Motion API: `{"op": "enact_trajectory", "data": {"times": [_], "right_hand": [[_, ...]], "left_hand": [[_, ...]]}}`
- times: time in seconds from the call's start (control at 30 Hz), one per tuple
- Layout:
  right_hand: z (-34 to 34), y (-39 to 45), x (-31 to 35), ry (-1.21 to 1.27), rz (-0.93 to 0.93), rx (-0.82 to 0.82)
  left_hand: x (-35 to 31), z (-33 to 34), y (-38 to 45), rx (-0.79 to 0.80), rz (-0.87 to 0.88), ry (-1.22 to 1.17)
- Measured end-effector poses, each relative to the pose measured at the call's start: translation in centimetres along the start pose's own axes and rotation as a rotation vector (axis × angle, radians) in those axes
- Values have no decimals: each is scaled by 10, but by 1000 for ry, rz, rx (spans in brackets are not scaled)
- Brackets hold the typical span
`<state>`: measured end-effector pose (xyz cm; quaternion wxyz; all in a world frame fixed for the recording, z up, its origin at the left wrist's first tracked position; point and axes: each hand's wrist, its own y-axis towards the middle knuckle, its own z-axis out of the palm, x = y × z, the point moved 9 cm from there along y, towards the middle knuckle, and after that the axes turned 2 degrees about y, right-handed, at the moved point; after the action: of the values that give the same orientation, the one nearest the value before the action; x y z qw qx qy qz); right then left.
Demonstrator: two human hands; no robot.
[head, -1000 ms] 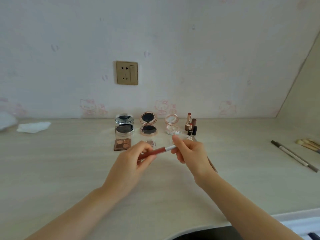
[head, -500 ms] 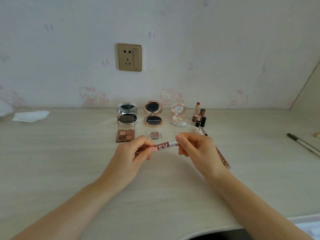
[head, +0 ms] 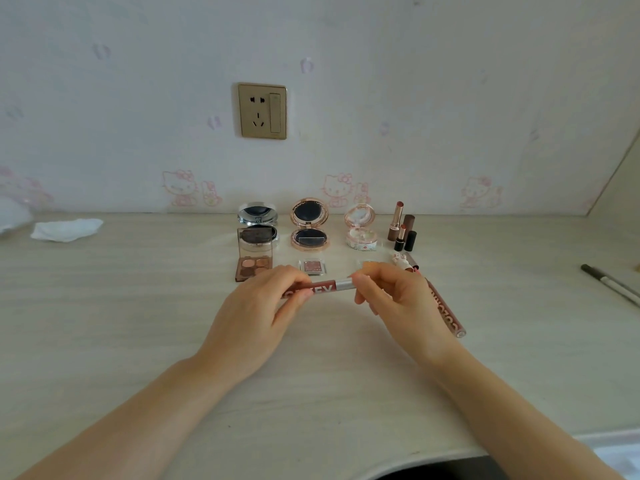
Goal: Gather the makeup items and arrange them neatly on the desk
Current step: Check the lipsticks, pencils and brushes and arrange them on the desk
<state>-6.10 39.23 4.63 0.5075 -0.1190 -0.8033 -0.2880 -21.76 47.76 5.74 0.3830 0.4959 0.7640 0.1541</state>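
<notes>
Change: both hands sit lower and nearer than a second ago; printed side of the lip pencil now faces up, and the long tube behind the right hand shows in full.
Tissue [head: 65,229]: crumpled, far left of tabletop [head: 138,327], well apart from the makeup.
Eyeshadow palette [head: 254,259]: open, lid up, four brown pans, left end of the front row.
Silver compact [head: 257,214]: open, just behind the palette.
Left hand [head: 256,308]: fingers pinching the dark red end of the lip pencil, thumb under, index on top.
Lip pencil [head: 325,289]: held level above the tabletop between both hands, red barrel with white lettering, silver band on its right part.
Single eyeshadow pan [head: 312,266]: flat, just behind the pencil.
Gold compact [head: 309,224]: open, middle of the back row.
Pink compact [head: 361,227]: open, right of the gold one.
Right hand [head: 398,299]: fingers pinching the silver end of the pencil.
Lipsticks [head: 401,226]: upright, uncapped, caps beside them, right end of the back row.
Long tube [head: 445,311]: lying flat, angled, partly behind the right hand.
Slim pencil [head: 611,285]: lying at far right edge, well apart.
</notes>
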Motion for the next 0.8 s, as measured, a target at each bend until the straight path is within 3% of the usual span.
{"op": "enact_trajectory", "data": {"times": [0.27,0.5,0.63,0.8], "right_hand": [[2,-3,11,9,-90,36],[8,-5,2,98,35,106],[6,-4,5,-27,-14,75],[3,-4,8,24,-55,33]], "left_hand": [[-3,-3,0,-17,-2,38],[-17,-7,1,-78,94,128],[-15,-5,0,-57,87,99],[-14,-5,1,-51,80,75]]}}
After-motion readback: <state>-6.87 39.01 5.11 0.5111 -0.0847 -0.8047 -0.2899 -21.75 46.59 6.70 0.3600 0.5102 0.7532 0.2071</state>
